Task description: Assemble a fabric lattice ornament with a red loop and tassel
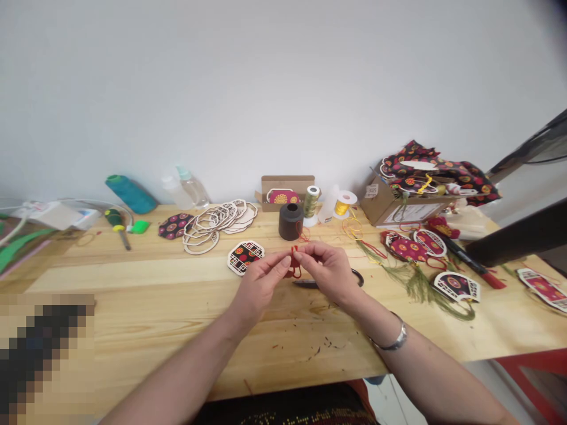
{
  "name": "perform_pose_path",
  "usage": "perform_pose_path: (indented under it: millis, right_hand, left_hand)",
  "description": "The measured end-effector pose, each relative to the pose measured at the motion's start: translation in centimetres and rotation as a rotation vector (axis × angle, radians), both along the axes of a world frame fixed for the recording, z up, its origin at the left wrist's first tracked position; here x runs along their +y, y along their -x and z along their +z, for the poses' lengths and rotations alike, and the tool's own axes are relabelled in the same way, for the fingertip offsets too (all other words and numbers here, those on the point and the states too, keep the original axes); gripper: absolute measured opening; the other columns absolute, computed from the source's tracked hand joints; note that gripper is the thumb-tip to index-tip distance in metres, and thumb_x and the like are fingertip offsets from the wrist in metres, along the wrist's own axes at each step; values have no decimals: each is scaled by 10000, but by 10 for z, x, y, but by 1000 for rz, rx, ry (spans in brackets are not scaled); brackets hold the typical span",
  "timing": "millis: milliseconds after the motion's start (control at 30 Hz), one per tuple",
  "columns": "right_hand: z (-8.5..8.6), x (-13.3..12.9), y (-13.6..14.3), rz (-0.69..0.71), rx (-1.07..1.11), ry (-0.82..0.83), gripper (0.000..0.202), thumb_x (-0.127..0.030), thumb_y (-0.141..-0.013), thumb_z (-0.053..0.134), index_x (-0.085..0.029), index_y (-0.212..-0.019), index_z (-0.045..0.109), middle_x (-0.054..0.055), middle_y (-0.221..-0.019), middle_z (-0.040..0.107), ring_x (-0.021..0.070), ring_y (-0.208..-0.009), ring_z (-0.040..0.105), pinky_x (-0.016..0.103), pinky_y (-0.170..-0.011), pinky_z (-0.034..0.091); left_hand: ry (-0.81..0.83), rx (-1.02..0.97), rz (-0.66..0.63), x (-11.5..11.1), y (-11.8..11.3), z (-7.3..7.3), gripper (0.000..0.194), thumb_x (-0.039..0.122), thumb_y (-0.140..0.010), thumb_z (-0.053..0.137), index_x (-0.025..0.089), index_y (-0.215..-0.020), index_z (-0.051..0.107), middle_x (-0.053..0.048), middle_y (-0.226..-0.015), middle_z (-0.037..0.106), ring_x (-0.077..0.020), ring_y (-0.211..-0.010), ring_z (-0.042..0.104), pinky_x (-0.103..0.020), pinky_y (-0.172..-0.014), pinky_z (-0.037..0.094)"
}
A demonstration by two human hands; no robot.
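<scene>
Both hands meet above the middle of the wooden table. My left hand pinches a small red cord between thumb and forefinger. My right hand grips the same cord from the other side, its fingertips close to the left ones. Short loops of the cord show above and below the fingertips. Beside my left hand lies a patterned ornament with a pale frame. Scissors lie on the table, partly hidden under my right hand.
A black cylinder, a green thread spool and a yellow spool stand behind the hands. Pale cut-out frames and a screwdriver lie left. On the right are a fabric-topped cardboard box, tasselled ornaments and a marker.
</scene>
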State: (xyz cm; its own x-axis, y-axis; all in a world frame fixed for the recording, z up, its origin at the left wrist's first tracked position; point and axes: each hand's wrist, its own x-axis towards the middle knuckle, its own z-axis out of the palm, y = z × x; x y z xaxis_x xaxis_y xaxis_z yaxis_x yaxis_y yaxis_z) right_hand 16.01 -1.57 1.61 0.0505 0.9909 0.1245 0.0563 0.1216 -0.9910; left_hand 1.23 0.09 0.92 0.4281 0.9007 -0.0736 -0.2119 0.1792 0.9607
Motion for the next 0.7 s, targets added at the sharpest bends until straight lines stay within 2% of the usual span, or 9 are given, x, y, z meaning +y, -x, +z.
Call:
perform_pose_path:
  millis: [133,267,433,700]
  right_hand:
    - [-2,-3,2,-67,-165,-87,179,-337,-800,625,-198,-714,697,23,-658,648,139,-627,548,283,-604,443]
    - [-4,-2,0,-61,-216,-147,179,-313,-810,629,-216,-682,707,14,-618,646,136,-608,538,304,-650,444]
    - [-7,1,-2,-21,-125,-109,147,-331,-786,667,-232,-705,739,19,-657,681,146,-626,572,300,-628,453]
    - [-1,3,-6,62,19,-1,129,-341,-743,706,-231,-701,760,6,-655,690,136,-633,590,286,-619,475]
  left_hand:
    - [127,-99,-68,-1,-1,-2,244,365,-791,676,154,-897,737,-73,-845,687,-161,-773,589,-309,-764,462]
    - [66,-27,-51,-1,-1,-4,275,388,-792,669,121,-736,710,-31,-657,604,-112,-617,482,-252,-608,377]
    - [-8,23,-30,1,0,-8,306,391,-821,631,136,-651,641,19,-567,485,-102,-579,401,-259,-586,316]
    - [-45,85,-38,0,3,-7,295,397,-829,613,142,-683,643,26,-552,459,-104,-573,390,-261,-571,291]
